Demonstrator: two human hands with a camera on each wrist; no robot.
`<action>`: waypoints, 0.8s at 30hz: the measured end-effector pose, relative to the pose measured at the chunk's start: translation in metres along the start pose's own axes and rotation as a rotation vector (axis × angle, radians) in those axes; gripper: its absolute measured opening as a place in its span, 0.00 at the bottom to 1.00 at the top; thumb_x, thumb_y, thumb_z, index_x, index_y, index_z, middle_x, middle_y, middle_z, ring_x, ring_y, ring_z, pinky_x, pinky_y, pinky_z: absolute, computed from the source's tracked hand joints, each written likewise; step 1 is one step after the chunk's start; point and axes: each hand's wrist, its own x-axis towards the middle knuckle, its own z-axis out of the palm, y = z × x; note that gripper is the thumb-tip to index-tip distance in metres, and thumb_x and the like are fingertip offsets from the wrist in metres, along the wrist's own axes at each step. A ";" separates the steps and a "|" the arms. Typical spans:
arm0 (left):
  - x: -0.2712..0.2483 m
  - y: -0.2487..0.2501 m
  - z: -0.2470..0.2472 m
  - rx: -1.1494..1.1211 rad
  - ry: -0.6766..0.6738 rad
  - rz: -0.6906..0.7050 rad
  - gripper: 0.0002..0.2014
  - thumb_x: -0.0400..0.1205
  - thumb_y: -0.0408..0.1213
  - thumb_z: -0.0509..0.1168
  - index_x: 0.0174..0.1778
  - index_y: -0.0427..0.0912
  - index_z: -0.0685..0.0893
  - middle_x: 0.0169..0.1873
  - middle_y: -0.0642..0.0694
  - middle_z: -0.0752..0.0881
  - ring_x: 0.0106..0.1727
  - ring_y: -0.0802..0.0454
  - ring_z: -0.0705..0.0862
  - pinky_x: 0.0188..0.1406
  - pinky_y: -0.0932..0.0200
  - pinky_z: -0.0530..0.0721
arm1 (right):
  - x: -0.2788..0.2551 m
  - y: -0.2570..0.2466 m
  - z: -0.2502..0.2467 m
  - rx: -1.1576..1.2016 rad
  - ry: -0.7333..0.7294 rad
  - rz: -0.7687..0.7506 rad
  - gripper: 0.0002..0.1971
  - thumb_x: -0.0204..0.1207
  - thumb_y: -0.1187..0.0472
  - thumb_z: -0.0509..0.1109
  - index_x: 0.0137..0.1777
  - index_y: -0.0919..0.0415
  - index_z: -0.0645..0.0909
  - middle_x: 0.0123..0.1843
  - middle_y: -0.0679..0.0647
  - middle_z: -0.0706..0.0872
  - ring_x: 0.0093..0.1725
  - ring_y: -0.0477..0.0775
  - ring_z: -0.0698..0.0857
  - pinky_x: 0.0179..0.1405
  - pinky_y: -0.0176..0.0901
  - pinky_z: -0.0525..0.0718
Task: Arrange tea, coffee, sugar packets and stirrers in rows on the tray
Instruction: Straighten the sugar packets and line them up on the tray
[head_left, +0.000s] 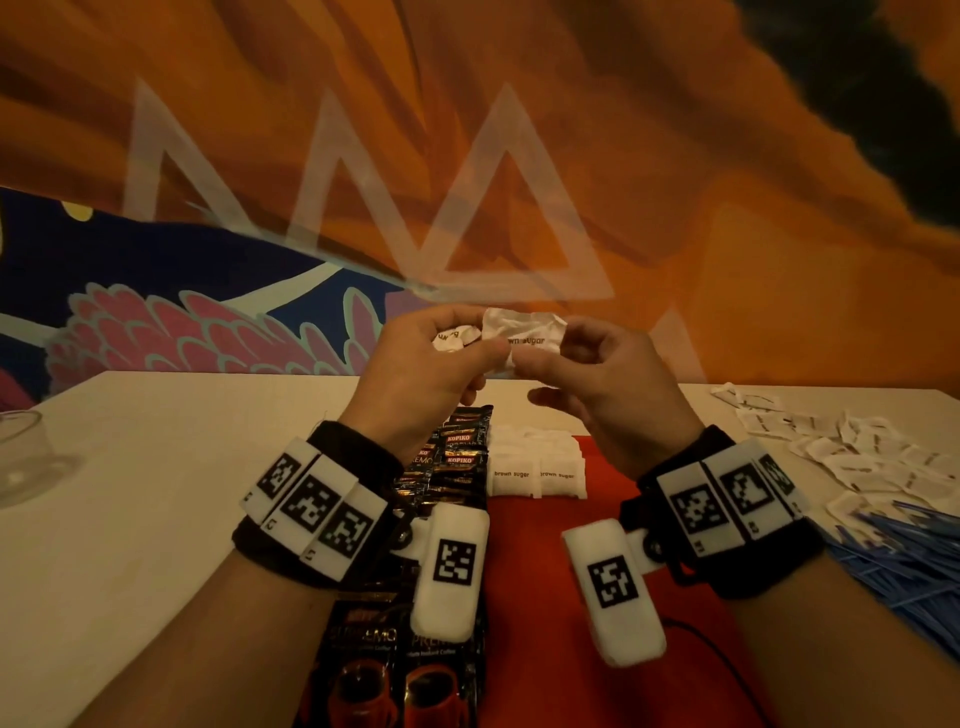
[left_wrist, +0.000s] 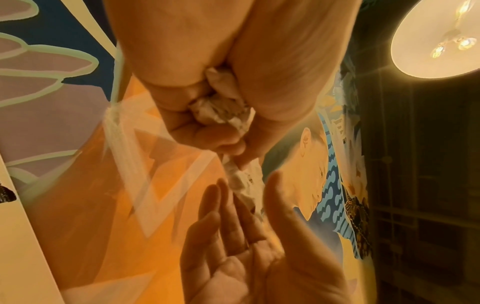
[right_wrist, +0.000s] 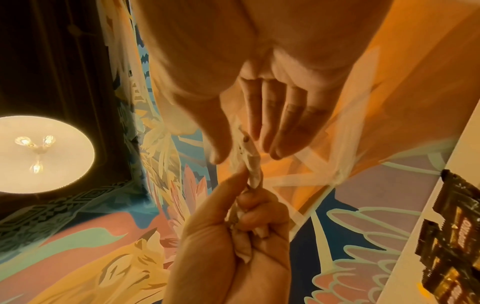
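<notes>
Pinching one sugar packet (head_left: 522, 335) above the tray (head_left: 545, 561), both hands (head_left: 415, 364) (head_left: 597, 374) work; left fingers clutch spares. Coffee (head_left: 457, 457) and sugar rows (head_left: 535, 467) started; loose packets (head_left: 857, 457), stirrers (head_left: 904, 551) remain on the surface (head_left: 156, 493).

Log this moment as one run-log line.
left hand: grips sugar packets | right hand: pinches brown sugar packet | tray: coffee, sugar rows begun

Bare red tray (head_left: 582, 525) lies open below the sugar packets (head_left: 537, 470), bounded left by the coffee sachets (head_left: 441, 467). On the counter (head_left: 171, 467), loose packets (head_left: 852, 447) and blue stirrers (head_left: 898, 551) crowd the right; a glass (head_left: 23, 452) stands far left.
</notes>
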 end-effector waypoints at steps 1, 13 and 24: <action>0.000 0.000 0.000 0.005 -0.004 -0.003 0.08 0.81 0.30 0.72 0.52 0.46 0.88 0.29 0.53 0.85 0.27 0.60 0.78 0.25 0.65 0.77 | -0.001 0.000 0.000 -0.024 -0.002 -0.013 0.16 0.66 0.64 0.80 0.53 0.63 0.85 0.47 0.56 0.91 0.46 0.53 0.89 0.44 0.45 0.88; -0.001 0.000 0.001 0.066 -0.028 -0.008 0.06 0.80 0.29 0.72 0.47 0.45 0.89 0.29 0.43 0.87 0.27 0.53 0.78 0.23 0.63 0.75 | 0.004 0.002 -0.003 0.211 0.069 0.114 0.09 0.83 0.57 0.67 0.51 0.62 0.85 0.44 0.54 0.90 0.41 0.49 0.87 0.37 0.43 0.84; 0.000 -0.003 0.001 0.064 0.051 -0.014 0.08 0.84 0.42 0.68 0.42 0.45 0.89 0.32 0.42 0.88 0.28 0.53 0.83 0.18 0.65 0.71 | 0.007 0.013 -0.012 -0.218 -0.014 -0.121 0.04 0.74 0.63 0.77 0.41 0.64 0.89 0.34 0.57 0.89 0.32 0.50 0.83 0.28 0.40 0.80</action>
